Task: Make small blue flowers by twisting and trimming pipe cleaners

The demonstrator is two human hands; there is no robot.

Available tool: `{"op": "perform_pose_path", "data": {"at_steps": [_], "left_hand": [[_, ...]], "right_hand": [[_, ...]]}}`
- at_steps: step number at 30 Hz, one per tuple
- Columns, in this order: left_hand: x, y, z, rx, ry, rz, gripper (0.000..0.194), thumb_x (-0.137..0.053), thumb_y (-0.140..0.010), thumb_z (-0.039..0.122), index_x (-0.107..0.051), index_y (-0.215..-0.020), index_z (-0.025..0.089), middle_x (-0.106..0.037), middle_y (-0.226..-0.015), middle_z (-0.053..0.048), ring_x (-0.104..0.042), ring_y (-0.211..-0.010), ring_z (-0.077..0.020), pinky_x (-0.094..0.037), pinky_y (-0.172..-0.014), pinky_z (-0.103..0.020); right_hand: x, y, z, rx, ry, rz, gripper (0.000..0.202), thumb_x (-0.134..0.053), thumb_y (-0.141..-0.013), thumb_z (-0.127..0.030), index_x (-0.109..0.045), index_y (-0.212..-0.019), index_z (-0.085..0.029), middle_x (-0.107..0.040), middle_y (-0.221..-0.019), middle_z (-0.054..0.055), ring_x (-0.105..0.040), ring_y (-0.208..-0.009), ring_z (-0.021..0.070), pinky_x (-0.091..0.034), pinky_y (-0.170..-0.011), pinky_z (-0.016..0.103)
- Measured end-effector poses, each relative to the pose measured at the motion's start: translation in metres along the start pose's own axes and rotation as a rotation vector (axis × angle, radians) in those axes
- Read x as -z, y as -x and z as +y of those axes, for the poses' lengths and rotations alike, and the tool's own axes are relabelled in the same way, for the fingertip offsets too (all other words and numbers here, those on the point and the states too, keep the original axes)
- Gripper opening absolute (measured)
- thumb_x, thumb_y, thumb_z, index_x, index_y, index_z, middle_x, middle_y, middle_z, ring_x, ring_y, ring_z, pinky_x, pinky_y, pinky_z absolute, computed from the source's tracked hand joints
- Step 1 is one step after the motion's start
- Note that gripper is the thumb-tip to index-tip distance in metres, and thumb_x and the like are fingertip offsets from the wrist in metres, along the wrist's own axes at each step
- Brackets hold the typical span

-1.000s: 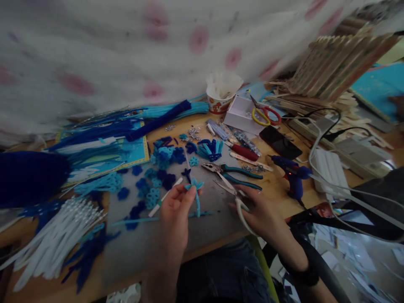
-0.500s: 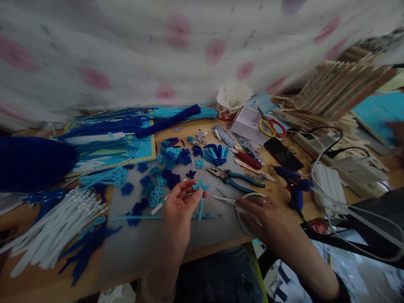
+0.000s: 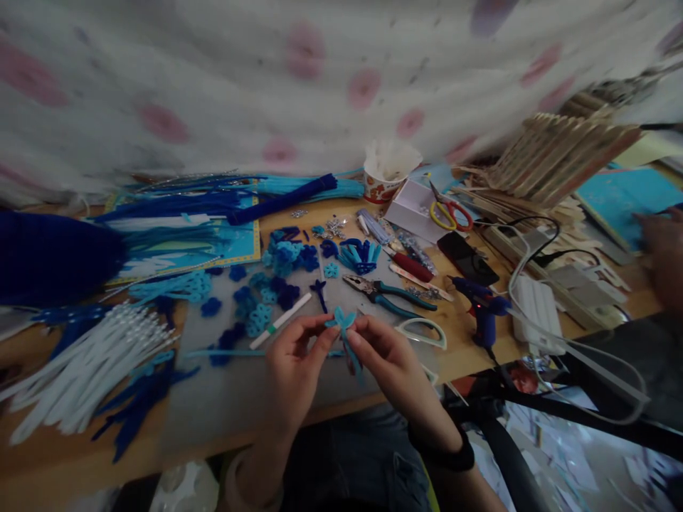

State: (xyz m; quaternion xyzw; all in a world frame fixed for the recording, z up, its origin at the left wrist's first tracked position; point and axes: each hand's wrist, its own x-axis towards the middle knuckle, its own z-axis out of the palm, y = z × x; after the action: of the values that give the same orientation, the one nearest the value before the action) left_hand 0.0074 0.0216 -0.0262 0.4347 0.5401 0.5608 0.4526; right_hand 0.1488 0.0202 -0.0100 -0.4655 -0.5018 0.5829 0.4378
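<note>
Light-blue pipe cleaner flower [image 3: 344, 318] with a stem hanging below it is pinched between my two hands above the grey mat. My left hand [image 3: 299, 359] grips it from the left with thumb and fingertips. From the other side my right hand [image 3: 392, 355] pinches it, closed at the fingertips. White-handled scissors [image 3: 438, 331] lie beside and partly behind my right hand, their blades mostly hidden. A white stick with a green band [image 3: 280, 321] rests just beyond my left hand. Blue fuzzy flowers [image 3: 259, 316] and a dark-blue twisted piece [image 3: 319, 291] lie nearby.
Pliers [image 3: 387, 293], a hot glue gun [image 3: 480, 302], a phone [image 3: 468, 257] and red-yellow scissors [image 3: 451, 213] lie to the right. White pipe cleaners [image 3: 80, 370] cover the left side. A paper cup [image 3: 387, 174] stands at the back. Another person's hand [image 3: 664, 238] is at far right.
My right hand has let go of the white-handled scissors and moved left to grip the light-blue flower, which my left hand still holds. The view has shifted slightly.
</note>
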Motion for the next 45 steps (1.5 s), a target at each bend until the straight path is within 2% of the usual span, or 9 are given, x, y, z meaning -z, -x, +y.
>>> {"op": "perform_pose_path", "data": {"at_steps": [4, 7, 15, 23, 26, 29, 33, 41, 45], "left_hand": [[0.006, 0.001, -0.001, -0.271, -0.198, -0.053, 0.009, -0.076, -0.085, 0.020, -0.080, -0.091, 0.025, -0.081, -0.091, -0.001, -0.074, -0.086, -0.0173, -0.057, -0.078, -0.026], [0.008, 0.001, 0.001, -0.417, -0.237, -0.100, 0.011, -0.075, -0.086, 0.015, -0.080, -0.091, 0.024, -0.081, -0.089, 0.000, -0.075, -0.083, -0.0165, -0.058, -0.076, -0.025], [0.016, -0.002, 0.006, -0.499, -0.211, -0.226, 0.017, -0.075, -0.085, 0.009, -0.080, -0.091, 0.025, -0.080, -0.084, 0.001, -0.074, -0.077, -0.0144, -0.057, -0.070, -0.023], [0.026, -0.005, 0.001, -0.442, -0.116, -0.279, 0.011, -0.080, -0.082, 0.017, -0.082, -0.086, 0.027, -0.079, -0.080, -0.001, -0.071, -0.076, -0.0181, -0.057, -0.072, -0.030], [0.029, -0.008, 0.001, -0.242, 0.064, -0.335, 0.007, -0.080, -0.083, 0.024, -0.083, -0.089, 0.028, -0.079, -0.083, -0.002, -0.072, -0.078, -0.0178, -0.058, -0.072, -0.028], [0.030, -0.014, -0.003, -0.038, 0.216, -0.405, 0.013, -0.081, -0.083, 0.035, -0.083, -0.094, 0.028, -0.078, -0.086, -0.004, -0.072, -0.077, -0.0168, -0.058, -0.068, -0.025], [0.026, -0.023, -0.010, 0.012, 0.278, -0.485, 0.014, -0.085, -0.077, 0.040, -0.085, -0.085, 0.028, -0.074, -0.084, -0.004, -0.068, -0.078, -0.0164, -0.056, -0.068, -0.025], [0.007, -0.021, -0.010, 0.094, 0.447, -0.397, 0.015, -0.092, -0.065, 0.041, -0.083, -0.070, 0.030, -0.066, -0.071, -0.001, -0.062, -0.064, -0.0132, -0.052, -0.057, -0.025], [-0.002, -0.016, -0.008, 0.132, 0.533, -0.329, 0.017, -0.094, -0.062, 0.042, -0.081, -0.067, 0.031, -0.062, -0.069, 0.002, -0.060, -0.060, -0.0107, -0.050, -0.053, -0.022]], "right_hand": [[0.000, 0.005, 0.000, 0.025, -0.013, 0.006, 0.037, -0.063, -0.092, -0.057, -0.061, -0.082, -0.021, -0.054, -0.070, -0.002, -0.051, -0.064, 0.0132, -0.046, -0.058, 0.023], [0.000, 0.008, 0.001, 0.016, -0.055, 0.046, 0.036, -0.067, -0.090, -0.054, -0.060, -0.077, -0.021, -0.052, -0.070, -0.002, -0.048, -0.066, 0.0137, -0.042, -0.058, 0.023], [0.009, 0.014, 0.005, -0.061, -0.175, -0.069, 0.033, -0.072, -0.088, -0.051, -0.066, -0.076, -0.020, -0.054, -0.072, -0.001, -0.047, -0.069, 0.0141, -0.039, -0.063, 0.025], [0.006, 0.014, 0.004, 0.041, -0.091, -0.106, 0.032, -0.062, -0.097, -0.049, -0.062, -0.081, -0.021, -0.057, -0.072, -0.002, -0.052, -0.069, 0.0129, -0.043, -0.065, 0.024], [0.004, 0.015, 0.002, 0.051, -0.085, -0.068, 0.029, -0.062, -0.097, -0.045, -0.063, -0.082, -0.020, -0.054, -0.065, -0.004, -0.047, -0.059, 0.0106, -0.039, -0.056, 0.022], [0.003, 0.016, 0.001, 0.048, -0.089, -0.054, 0.026, -0.067, -0.094, -0.043, -0.067, -0.082, -0.020, -0.053, -0.063, -0.005, -0.045, -0.055, 0.0094, -0.036, -0.052, 0.021], [0.001, 0.017, -0.002, 0.062, -0.069, -0.020, 0.025, -0.072, -0.090, -0.043, -0.073, -0.081, -0.020, -0.056, -0.062, -0.004, -0.047, -0.054, 0.0095, -0.038, -0.050, 0.021], [-0.007, 0.017, -0.003, 0.096, -0.056, 0.143, 0.026, -0.074, -0.087, -0.045, -0.076, -0.076, -0.021, -0.058, -0.055, -0.002, -0.048, -0.050, 0.0108, -0.038, -0.046, 0.023], [-0.009, 0.017, -0.001, 0.105, -0.077, 0.162, 0.025, -0.073, -0.088, -0.042, -0.076, -0.075, -0.021, -0.057, -0.054, -0.003, -0.047, -0.049, 0.0111, -0.039, -0.046, 0.023]]}}
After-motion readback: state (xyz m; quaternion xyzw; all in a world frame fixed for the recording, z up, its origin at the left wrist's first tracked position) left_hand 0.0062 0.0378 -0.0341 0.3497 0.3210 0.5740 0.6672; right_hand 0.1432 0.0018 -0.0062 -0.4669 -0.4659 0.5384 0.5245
